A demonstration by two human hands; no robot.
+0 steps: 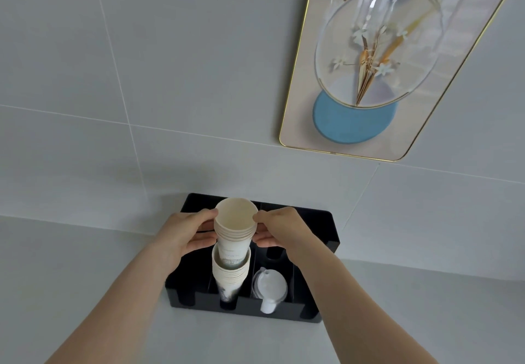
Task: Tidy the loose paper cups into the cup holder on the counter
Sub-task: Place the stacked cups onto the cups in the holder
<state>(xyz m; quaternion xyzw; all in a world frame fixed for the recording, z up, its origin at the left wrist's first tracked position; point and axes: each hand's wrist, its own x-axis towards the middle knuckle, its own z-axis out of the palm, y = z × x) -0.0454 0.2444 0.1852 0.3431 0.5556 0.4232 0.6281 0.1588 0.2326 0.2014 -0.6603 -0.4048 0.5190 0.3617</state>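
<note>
Grey counter (85, 278) bears a black cup holder (318, 221); at twelve o'clock, a nested cup stack (234, 228) is pinched by left hand (184, 235) and right hand (279, 228), ready for seating onto the slotted stack (230, 275).

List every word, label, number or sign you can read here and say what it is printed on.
None can be read.
Held cup stack: faint grey print on the side, too blurred to read.
Cups in the black holder: dark pattern low on the side, no legible letters.
White lids, wall picture: no text seen.
</note>
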